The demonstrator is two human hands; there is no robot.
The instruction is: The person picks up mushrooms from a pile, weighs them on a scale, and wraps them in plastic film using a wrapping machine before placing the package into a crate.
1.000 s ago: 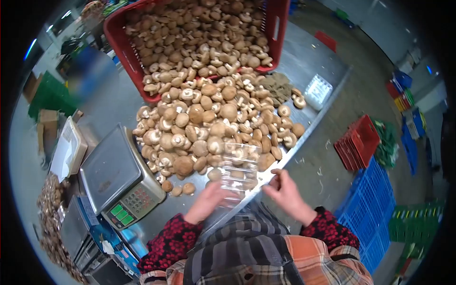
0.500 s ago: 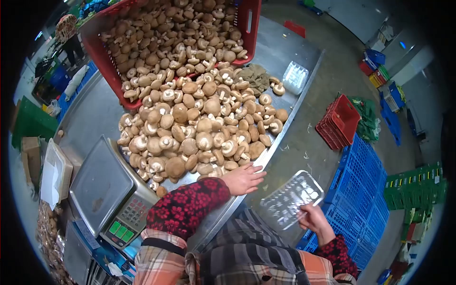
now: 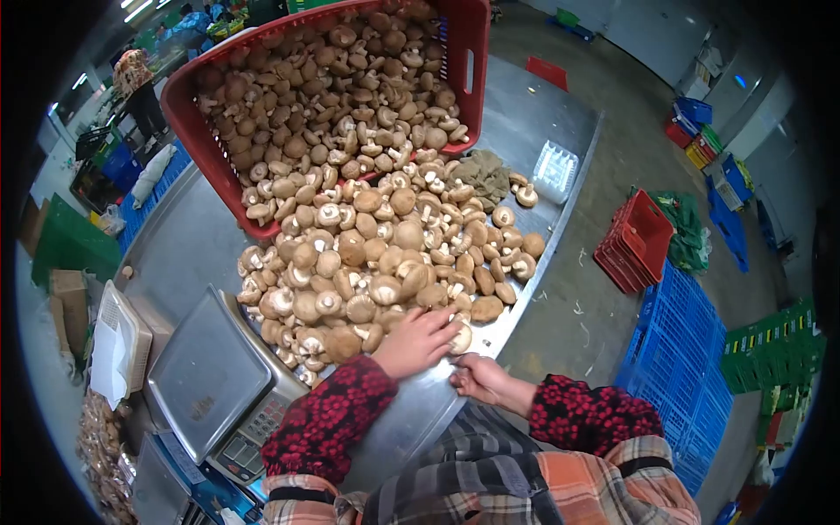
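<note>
A heap of brown mushrooms (image 3: 359,254) spreads from a tipped red crate (image 3: 194,149) onto the metal table (image 3: 197,223). My left hand (image 3: 416,344) lies palm down at the heap's near edge, fingers apart, beside a pale mushroom (image 3: 460,338). Just right of it, at the table's front edge, my right hand (image 3: 484,381) is closed, thumb against fingers; what it grips is too unclear to make out. The clear tray cannot be made out near it. On the left stands a weighing scale (image 3: 210,372) with a bare plate.
A clear plastic tray (image 3: 556,171) and a crumpled cloth (image 3: 480,178) lie at the table's far right. Red crates (image 3: 634,241) and blue pallets (image 3: 678,350) stand on the floor to the right. Far left, a person (image 3: 138,92) stands at the back.
My right hand has come left from beyond the table edge to beside my left hand; the clear tray it held no longer shows plainly. The whole view has shifted slightly.
</note>
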